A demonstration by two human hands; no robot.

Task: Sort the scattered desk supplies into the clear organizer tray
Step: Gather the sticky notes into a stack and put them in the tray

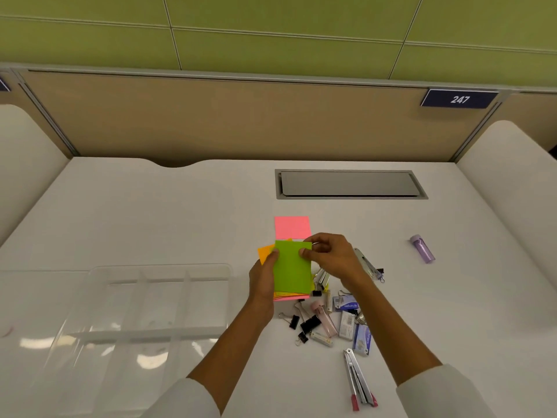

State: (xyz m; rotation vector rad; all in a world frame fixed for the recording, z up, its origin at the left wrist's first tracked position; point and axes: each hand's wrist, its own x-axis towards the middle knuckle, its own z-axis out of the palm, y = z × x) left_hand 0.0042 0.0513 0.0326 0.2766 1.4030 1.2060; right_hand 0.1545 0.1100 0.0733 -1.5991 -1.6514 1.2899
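Both hands hold a stack of sticky notes (292,271) above the desk centre; green is on top, with orange and pink edges showing underneath. My left hand (262,280) grips the stack's left side. My right hand (330,257) pinches its upper right corner. A pink sticky note pad (291,227) lies flat just beyond the stack. The clear organizer tray (99,327) sits to the left, its divided compartments empty. Black binder clips (309,323), staple boxes (346,324) and small tubes lie scattered below my right hand.
A silver stapler with pink tips (358,380) lies near the front right. Another silver stapler (368,265) sits behind my right wrist. A purple tube (422,248) lies alone far right. A grey cable hatch (349,184) is set into the desk's back.
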